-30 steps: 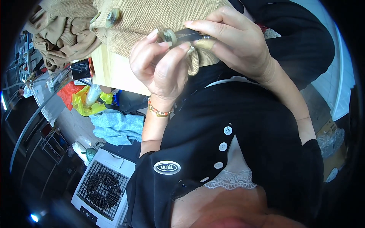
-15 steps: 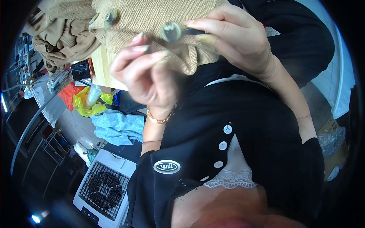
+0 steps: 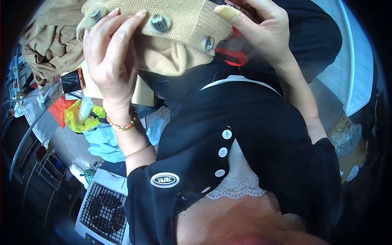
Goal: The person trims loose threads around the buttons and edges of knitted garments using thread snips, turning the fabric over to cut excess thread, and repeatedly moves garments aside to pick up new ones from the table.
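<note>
Beige knitwear point(image 3: 179, 41) lies over the pale table point(image 3: 143, 94), the left hand point(image 3: 108, 57) resting slightly spread fingers beside its buttons point(image 3: 159, 24), perhaps to steady it, while I can't tell whether the right hand point(image 3: 267, 32) pinches anything.

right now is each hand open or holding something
Left hand: fingertips on the tan knit; thumb hidden, grip cannot be told.
Right hand: fingers partly out of view; grip cannot be told.
</note>
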{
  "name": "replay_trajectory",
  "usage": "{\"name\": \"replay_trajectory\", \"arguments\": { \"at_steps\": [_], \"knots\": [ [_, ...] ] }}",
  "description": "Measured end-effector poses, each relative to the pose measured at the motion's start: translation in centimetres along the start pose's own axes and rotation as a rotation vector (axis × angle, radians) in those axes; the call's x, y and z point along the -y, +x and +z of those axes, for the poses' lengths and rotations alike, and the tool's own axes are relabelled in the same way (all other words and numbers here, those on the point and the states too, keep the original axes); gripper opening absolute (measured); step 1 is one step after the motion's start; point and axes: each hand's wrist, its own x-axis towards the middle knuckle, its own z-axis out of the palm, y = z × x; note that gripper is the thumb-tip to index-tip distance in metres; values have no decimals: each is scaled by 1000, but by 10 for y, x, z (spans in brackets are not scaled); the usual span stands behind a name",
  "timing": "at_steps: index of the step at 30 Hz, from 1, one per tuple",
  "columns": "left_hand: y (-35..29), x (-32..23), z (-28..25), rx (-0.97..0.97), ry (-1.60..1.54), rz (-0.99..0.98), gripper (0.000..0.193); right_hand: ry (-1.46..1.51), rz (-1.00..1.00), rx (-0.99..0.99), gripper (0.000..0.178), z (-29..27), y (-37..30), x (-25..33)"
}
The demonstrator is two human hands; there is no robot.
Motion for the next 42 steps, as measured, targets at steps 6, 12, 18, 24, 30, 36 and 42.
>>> {"name": "replay_trajectory", "arguments": {
  "at_steps": [6,12,18,24,30,36,42],
  "knots": [
    [6,35,-23,-182,114,-11,31,67,2,26,33,5,6,11],
    [-32,80,-5,-120,-70,-285,35,-11,-197,82,34,19,3,-10],
    [-32,38,2,-238,-41,-367,46,-93,-223,129,37,18,8,-3],
    [-35,-19,-11,-256,-82,-284,43,-226,-290,149,37,14,29,13],
    [-38,-30,9,-204,-121,-282,31,-144,-150,192,33,23,13,10],
    [-37,-38,0,-331,-200,-312,22,-134,-184,190,37,25,7,19],
    [-33,-38,1,-383,-238,-339,19,-173,-192,251,39,26,17,26]
  ]
}}
